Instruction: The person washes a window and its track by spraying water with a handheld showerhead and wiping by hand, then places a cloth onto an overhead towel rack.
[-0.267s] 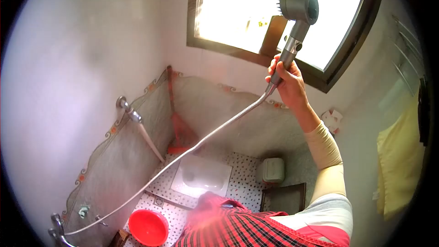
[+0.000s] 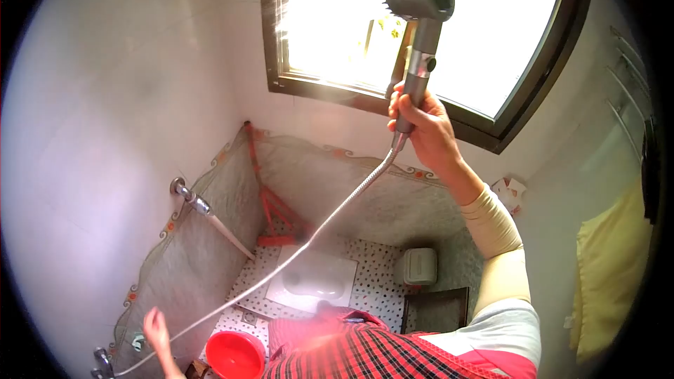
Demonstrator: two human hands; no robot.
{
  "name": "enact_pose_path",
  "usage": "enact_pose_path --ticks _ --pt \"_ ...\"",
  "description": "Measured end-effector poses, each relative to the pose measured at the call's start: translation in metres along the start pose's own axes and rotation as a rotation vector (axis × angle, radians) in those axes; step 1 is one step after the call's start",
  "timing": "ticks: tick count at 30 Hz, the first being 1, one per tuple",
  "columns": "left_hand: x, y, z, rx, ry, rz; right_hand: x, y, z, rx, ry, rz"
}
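My right hand is wrapped round the handle of a grey handheld shower head, raised upright in front of the window. The head's bristled face points left. A silvery shower hose runs from the handle's lower end down to the wall tap at bottom left. Near that tap and beside the hose, my left hand is lifted with its fingers pointing up, loosely bent, and nothing shows in it. A red basin stands on the floor to its right.
A white squat toilet is set in the spotted tile floor. A red squeegee leans in the corner, near a wall valve with a pipe. A lidded bin stands at right. A yellow cloth hangs below a rack.
My left hand has come into view at lower left, near the tap. The shower head in my right hand now appears further left and slightly higher, and the view has shifted a little.
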State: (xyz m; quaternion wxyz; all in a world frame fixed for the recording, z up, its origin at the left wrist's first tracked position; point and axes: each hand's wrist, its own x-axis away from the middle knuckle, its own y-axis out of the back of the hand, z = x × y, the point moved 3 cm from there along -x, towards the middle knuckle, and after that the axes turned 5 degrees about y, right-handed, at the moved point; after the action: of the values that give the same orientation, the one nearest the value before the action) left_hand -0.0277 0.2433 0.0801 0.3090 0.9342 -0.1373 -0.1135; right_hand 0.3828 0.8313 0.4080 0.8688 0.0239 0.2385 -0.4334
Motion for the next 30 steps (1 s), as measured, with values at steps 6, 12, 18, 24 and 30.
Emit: enact_pose_path --ticks 6,12,18,24,30 --pt "-0.073 -0.144 -0.413 -0.050 -1.023 0.175 -0.014 -0.012 -0.028 0.173 -0.216 -0.036" --pt "-0.148 -0.215 -0.595 -0.422 -1.488 0.028 -0.062 -0.050 -0.016 0.004 -0.054 -0.122" --pt "-0.231 -0.248 -0.704 -0.710 -1.622 -0.290 -0.127 -0.078 0.035 0.018 0.227 -0.173" --pt "-0.255 -0.228 -0.769 -0.889 -1.615 -0.501 -0.172 -0.084 0.085 -0.006 0.322 -0.111" --pt "-0.271 -0.197 -0.827 -0.806 -1.611 -0.715 -0.213 -0.089 0.121 0.001 0.305 -0.043"
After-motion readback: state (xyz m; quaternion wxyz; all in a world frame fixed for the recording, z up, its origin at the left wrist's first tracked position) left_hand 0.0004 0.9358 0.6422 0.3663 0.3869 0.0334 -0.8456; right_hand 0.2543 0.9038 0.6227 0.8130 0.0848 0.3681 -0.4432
